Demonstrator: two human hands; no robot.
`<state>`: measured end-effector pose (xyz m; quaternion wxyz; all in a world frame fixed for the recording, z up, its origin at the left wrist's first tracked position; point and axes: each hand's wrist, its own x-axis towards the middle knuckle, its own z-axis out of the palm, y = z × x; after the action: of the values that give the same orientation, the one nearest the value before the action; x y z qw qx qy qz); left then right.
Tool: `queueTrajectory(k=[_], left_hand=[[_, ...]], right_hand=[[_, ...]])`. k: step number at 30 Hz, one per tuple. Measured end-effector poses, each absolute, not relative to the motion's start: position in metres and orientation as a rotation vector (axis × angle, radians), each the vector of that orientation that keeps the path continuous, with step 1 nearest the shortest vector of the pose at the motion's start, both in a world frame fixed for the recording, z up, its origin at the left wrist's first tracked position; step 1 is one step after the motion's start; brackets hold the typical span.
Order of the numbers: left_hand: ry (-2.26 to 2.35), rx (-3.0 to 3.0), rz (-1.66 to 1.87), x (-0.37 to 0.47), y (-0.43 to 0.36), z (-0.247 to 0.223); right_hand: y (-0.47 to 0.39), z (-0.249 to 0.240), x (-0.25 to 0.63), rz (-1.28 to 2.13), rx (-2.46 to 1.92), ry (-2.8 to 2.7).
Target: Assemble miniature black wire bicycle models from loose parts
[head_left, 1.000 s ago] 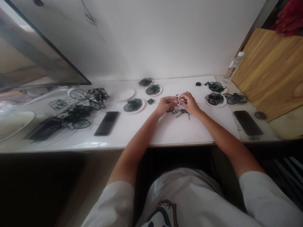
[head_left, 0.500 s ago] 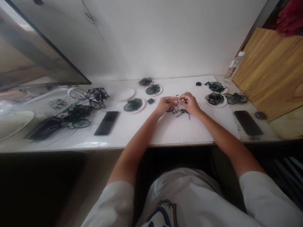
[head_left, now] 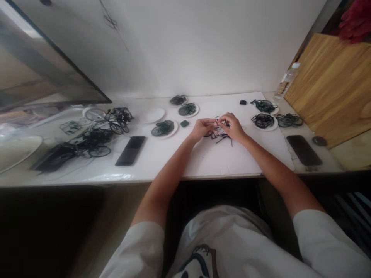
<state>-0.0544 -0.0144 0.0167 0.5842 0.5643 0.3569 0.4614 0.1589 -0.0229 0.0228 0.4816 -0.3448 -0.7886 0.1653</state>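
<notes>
Over a white plate of loose dark parts (head_left: 223,136), my left hand (head_left: 203,128) and my right hand (head_left: 232,126) meet with their fingertips close together. Both are closed in a pinch on a small dark piece (head_left: 216,119), too small to name and mostly hidden by the fingers. Left of my left hand lie a small green block (head_left: 184,123) and a plate with dark green bicycle parts (head_left: 162,128). Beyond my right hand, a plate of black bicycle parts (head_left: 263,121) stands to the right.
Miniature bicycles (head_left: 118,117) are heaped at the left, near a dark phone (head_left: 131,150). Another phone (head_left: 303,150) and a round black object (head_left: 319,141) lie at the right. A clear bottle (head_left: 286,82) leans by a wooden board (head_left: 330,85). A white plate (head_left: 153,115) stands left of centre.
</notes>
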Motion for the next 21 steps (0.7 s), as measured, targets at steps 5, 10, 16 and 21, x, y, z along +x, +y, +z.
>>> queueTrajectory(k=[5, 10, 16, 21], left_hand=[[0.829, 1.329, 1.077, -0.0546, -0.0145, 0.0163], [0.79, 1.334, 1.091, -0.0546, -0.0144, 0.0159], [0.813, 1.346, 1.087, -0.0542, -0.0147, 0.0159], [0.812, 1.391, 1.064, -0.0544, -0.0153, 0.0156]], right_hand=[[-0.023, 0.0218, 0.1591, 0.439, -0.861, -1.888], [-0.0225, 0.0196, 0.1583, 0.583, -0.893, -1.763], [-0.0192, 0.0207, 0.1617, 0.835, -1.006, -1.673], [-0.0168, 0.0222, 0.1673, 1.046, -0.989, -1.639]])
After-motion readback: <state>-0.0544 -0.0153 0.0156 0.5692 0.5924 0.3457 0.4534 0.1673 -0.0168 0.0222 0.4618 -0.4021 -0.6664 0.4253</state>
